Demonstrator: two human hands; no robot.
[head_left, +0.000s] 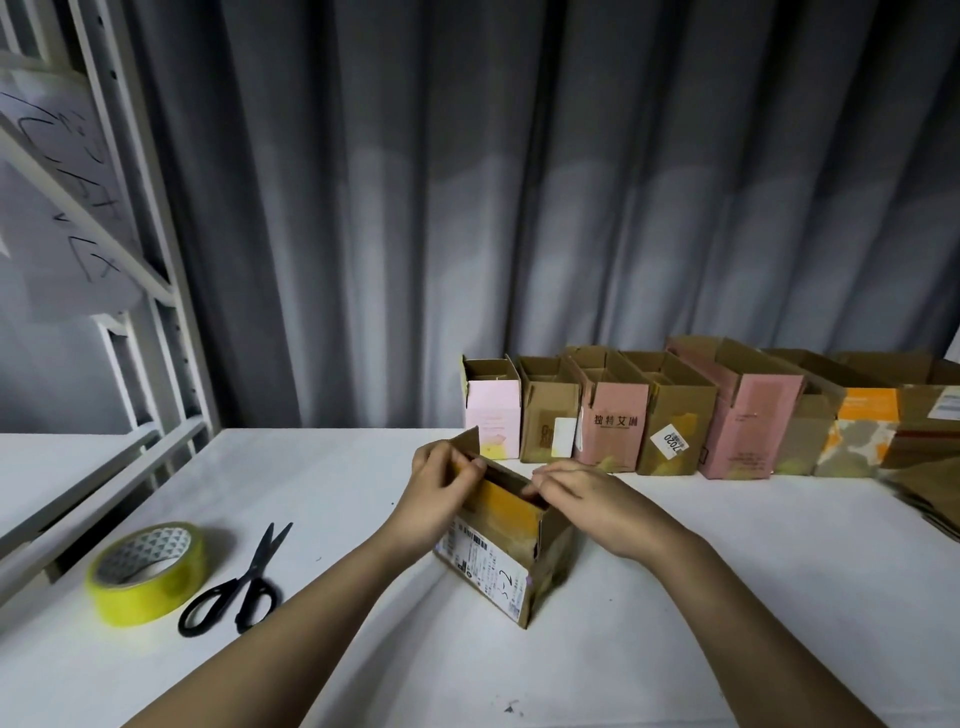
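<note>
Cardboard box stands mid-bench, top open. Your left hand pinches the raised flap, grip tight on it; your right hand has its grip curled over the box rim. Tape and scissors lie left, well apart.

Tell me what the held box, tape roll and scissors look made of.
Box: matte brown cardboard, probably corrugated, by its raw edges and creased flaps. Tape roll: glossy yellow film, likely plastic, on a patterned card core. Scissors: matte black handles, likely plastic; dark blades, probably metal.
</note>
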